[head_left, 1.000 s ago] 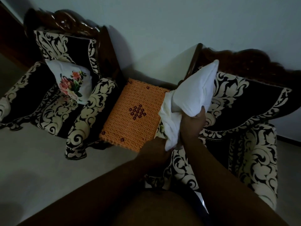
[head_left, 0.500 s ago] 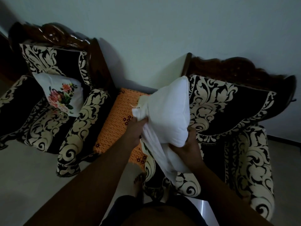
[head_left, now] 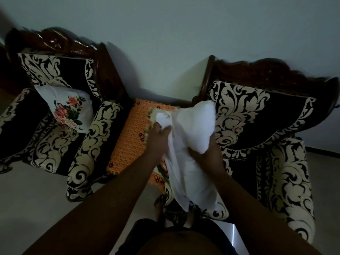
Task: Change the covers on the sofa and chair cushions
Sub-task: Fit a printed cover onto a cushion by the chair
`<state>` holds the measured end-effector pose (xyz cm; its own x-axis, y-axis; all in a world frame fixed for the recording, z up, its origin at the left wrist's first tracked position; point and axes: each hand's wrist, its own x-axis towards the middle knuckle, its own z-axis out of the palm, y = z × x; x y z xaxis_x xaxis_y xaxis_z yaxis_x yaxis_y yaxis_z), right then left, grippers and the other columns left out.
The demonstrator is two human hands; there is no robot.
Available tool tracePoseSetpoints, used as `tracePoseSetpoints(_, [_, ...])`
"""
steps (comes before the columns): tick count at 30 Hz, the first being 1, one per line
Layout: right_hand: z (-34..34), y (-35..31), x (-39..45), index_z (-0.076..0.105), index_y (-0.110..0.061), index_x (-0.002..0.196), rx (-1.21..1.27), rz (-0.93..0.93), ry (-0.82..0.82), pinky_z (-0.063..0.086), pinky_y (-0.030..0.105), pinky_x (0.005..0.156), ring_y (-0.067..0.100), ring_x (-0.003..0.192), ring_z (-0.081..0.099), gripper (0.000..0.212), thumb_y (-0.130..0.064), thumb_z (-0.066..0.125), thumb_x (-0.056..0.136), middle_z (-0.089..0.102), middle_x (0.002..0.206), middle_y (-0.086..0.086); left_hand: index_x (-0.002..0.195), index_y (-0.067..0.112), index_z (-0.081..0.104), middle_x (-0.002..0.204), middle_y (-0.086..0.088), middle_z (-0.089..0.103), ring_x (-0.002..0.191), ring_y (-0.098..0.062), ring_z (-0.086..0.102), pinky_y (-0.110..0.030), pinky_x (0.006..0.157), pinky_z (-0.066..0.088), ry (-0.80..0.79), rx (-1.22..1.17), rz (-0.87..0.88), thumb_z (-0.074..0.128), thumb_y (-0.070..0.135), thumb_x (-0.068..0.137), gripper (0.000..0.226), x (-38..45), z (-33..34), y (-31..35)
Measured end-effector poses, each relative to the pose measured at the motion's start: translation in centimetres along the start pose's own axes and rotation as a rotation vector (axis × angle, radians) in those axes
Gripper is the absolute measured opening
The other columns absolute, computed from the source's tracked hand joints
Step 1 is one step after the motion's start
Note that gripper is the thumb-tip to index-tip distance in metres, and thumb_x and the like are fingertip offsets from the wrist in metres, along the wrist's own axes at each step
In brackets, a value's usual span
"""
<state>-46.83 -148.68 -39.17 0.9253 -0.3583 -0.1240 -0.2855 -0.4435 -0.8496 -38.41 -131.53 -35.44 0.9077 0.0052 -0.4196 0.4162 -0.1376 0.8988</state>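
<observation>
The person stands between two armchairs and holds a white cushion (head_left: 195, 126) up in front of the right chair (head_left: 257, 126). The left hand (head_left: 158, 138) has its fingers curled tight round a bunched corner of the loose cover (head_left: 176, 162). The right hand (head_left: 207, 153) grips the fat lower end of the cushion from below, fingers wrapped into the stuffing. The cover hangs down in a long white flap between the two arms, and a bit of flower print shows at its edge by the left hand.

The step in hand looks like working the cover along the cushion. The room is dim and the cloth is all white, so I cannot tell for sure if the cover is going on or coming off.

The next move calls for the right hand to hold the cushion firm while the left hand slides the cloth along it, a little at a time, so the corners do not snag.

On the left chair (head_left: 55, 144) sits another cushion with flowers (head_left: 68, 111) on it. It leans on the chair back. An orange mat (head_left: 128, 140) lies between the two chairs, behind the hands.
</observation>
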Motion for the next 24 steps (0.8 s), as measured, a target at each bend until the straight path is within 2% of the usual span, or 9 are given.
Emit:
tracePoseSetpoints(2, [0.3,0.7,-0.6,0.051,-0.012,0.142,-0.176,-0.119,-0.066,0.05,0.033,0.086,0.028,0.105,0.067,0.075,-0.039,0.082,0.079,0.07,0.119,0.011,0.123,0.011,0.063,0.112,-0.006,0.07,0.102,-0.023,0.066,-0.038,0.091,0.054,0.048,-0.003,-0.004,0.067,0.034,0.091,0.039,1.0,-0.8,0.5])
tracePoseSetpoints(5, [1.1,2.1,0.0,0.061,-0.002,0.126,-0.549,-0.265,-0.173,0.055,0.039,0.078,0.036,0.092,0.07,0.055,-0.032,0.076,0.082,0.07,0.104,0.017,0.113,0.014,0.068,0.099,-0.008,0.072,0.088,-0.022,0.068,-0.035,0.079,0.054,-0.035,0.076,0.066,0.061,0.019,0.1,0.016,-0.3,0.5,1.3])
tracePoseSetpoints(8, [2.3,1.9,1.8,0.061,-0.01,0.123,-0.765,-0.025,-0.419,0.052,0.035,0.091,0.03,0.108,0.066,0.042,-0.033,0.069,0.089,0.067,0.117,0.009,0.111,0.018,0.071,0.104,-0.006,0.074,0.096,-0.023,0.071,-0.042,0.088,0.057,-0.075,0.087,0.13,0.059,0.023,0.097,0.018,-2.5,2.7,0.9])
tracePoseSetpoints(11, [2.7,1.2,3.7,0.064,-0.012,0.123,-0.832,0.116,-0.506,0.052,0.035,0.09,0.027,0.111,0.066,0.04,-0.031,0.071,0.088,0.068,0.119,0.007,0.115,0.009,0.069,0.104,-0.007,0.073,0.096,-0.022,0.069,-0.043,0.088,0.055,-0.102,0.168,0.2,0.057,0.027,0.095,0.029,-3.2,2.9,0.1])
tracePoseSetpoints(13, [2.3,0.7,3.9,0.057,-0.013,0.134,-0.78,0.078,-0.457,0.051,0.037,0.089,0.03,0.112,0.065,0.053,-0.033,0.072,0.087,0.066,0.12,0.008,0.122,0.008,0.065,0.112,-0.008,0.071,0.102,-0.02,0.067,-0.044,0.094,0.055,-0.115,0.238,0.213,0.057,0.025,0.101,0.028,-2.4,2.2,0.1])
tracePoseSetpoints(16, [1.4,-0.3,2.6,0.02,-0.023,0.159,-0.55,-0.084,-0.218,0.052,0.037,0.078,0.03,0.097,0.066,0.089,-0.041,0.068,0.087,0.063,0.116,0.009,0.132,0.015,0.057,0.123,-0.004,0.067,0.112,-0.021,0.064,-0.047,0.1,0.053,0.027,0.225,0.119,0.063,0.048,0.093,0.052,0.0,0.6,0.7])
tracePoseSetpoints(18, [1.4,-1.1,1.9,0.007,-0.028,0.161,-0.487,-0.15,-0.132,0.055,0.039,0.075,0.024,0.091,0.065,0.09,-0.044,0.062,0.091,0.063,0.114,0.006,0.132,0.019,0.06,0.121,-0.001,0.069,0.11,-0.019,0.067,-0.047,0.099,0.054,0.043,0.105,-0.002,0.067,0.056,0.085,0.06,0.8,0.4,0.9])
tracePoseSetpoints(21, [1.5,-2.3,1.7,0.031,-0.02,0.152,-0.63,-0.136,-0.245,0.052,0.036,0.077,0.02,0.097,0.064,0.063,-0.032,0.057,0.096,0.061,0.118,0.003,0.131,0.018,0.063,0.118,-0.002,0.072,0.11,-0.018,0.068,-0.043,0.1,0.054,-0.017,0.019,0.011,0.056,0.034,0.102,0.034,-0.1,1.9,1.8])
tracePoseSetpoints(24, [1.4,-3.2,2.4,0.055,-0.008,0.127,-0.815,-0.09,-0.379,0.051,0.036,0.082,0.027,0.105,0.066,0.035,-0.024,0.059,0.096,0.063,0.121,0.009,0.139,0.019,0.056,0.131,-0.002,0.065,0.12,-0.021,0.062,-0.044,0.106,0.049,-0.01,0.021,0.037,0.053,0.038,0.104,0.04,-1.3,3.4,2.6])
